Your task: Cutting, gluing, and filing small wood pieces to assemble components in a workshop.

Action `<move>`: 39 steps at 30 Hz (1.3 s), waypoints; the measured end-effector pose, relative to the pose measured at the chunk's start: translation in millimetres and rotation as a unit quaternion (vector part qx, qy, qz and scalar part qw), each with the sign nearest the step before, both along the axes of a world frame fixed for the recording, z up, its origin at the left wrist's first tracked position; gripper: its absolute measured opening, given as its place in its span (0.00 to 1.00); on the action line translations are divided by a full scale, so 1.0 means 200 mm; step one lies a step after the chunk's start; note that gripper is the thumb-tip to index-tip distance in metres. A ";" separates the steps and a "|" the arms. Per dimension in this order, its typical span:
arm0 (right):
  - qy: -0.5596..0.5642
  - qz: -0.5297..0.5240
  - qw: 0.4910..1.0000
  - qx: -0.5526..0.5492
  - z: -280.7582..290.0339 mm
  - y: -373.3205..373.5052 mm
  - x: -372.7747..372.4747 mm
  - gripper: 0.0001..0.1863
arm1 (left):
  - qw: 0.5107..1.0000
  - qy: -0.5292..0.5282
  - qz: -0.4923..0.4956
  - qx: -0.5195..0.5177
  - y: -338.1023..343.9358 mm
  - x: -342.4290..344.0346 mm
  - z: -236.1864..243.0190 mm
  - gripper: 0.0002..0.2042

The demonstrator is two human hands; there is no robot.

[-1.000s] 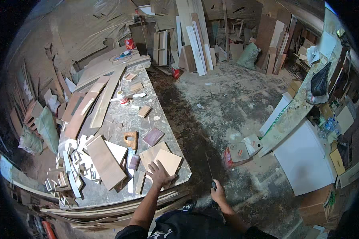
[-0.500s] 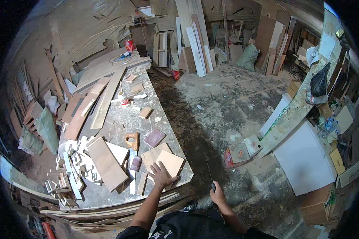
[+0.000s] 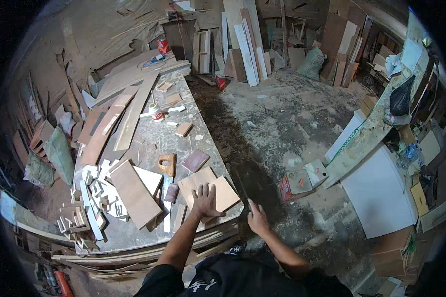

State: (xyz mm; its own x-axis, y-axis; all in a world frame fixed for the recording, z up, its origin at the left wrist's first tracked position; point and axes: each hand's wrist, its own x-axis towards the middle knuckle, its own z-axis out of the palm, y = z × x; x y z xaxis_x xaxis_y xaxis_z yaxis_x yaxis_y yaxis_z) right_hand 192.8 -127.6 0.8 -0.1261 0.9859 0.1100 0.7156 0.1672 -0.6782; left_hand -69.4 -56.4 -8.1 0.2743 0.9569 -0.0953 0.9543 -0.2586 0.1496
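Note:
My left hand (image 3: 204,203) lies spread on a square light wooden board (image 3: 227,194) and the darker board (image 3: 192,180) under it, at the near right corner of the worktable (image 3: 203,148). My right hand (image 3: 257,220) grips a long, thin tool (image 3: 243,189), perhaps a file, pointing forward beside the light board's right corner; whether it touches the board I cannot tell. Left of the boards lie a handsaw (image 3: 166,164) with a wooden handle and a small purple-brown block (image 3: 172,193). A flat purple-brown piece (image 3: 195,161) lies just behind them.
White and wooden offcuts (image 3: 86,205) and long planks (image 3: 134,114) cover the table's left and back, near a white tub (image 3: 156,113). A leaning white panel (image 3: 376,198) and boxes (image 3: 302,180) stand at the right. A sack (image 3: 309,64) and upright boards (image 3: 248,49) are at the back.
My right hand has moved up toward the table's corner with the tool. My left hand and the boards under it appear slightly further right, and the view has shifted a little.

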 end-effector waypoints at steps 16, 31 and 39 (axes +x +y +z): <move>0.004 0.013 0.995 -0.101 0.01 0.15 -0.47 0.35 | 0.999 -0.025 -0.024 0.019 0.08 0.05 -0.01 0.65; -0.043 -0.012 0.990 -0.133 0.01 0.13 -0.46 0.35 | 0.998 -0.034 -0.025 0.041 0.07 0.10 0.03 0.62; -0.080 0.006 0.986 -0.146 0.02 0.15 -0.46 0.33 | 0.998 -0.030 -0.027 0.039 0.06 0.08 0.04 0.62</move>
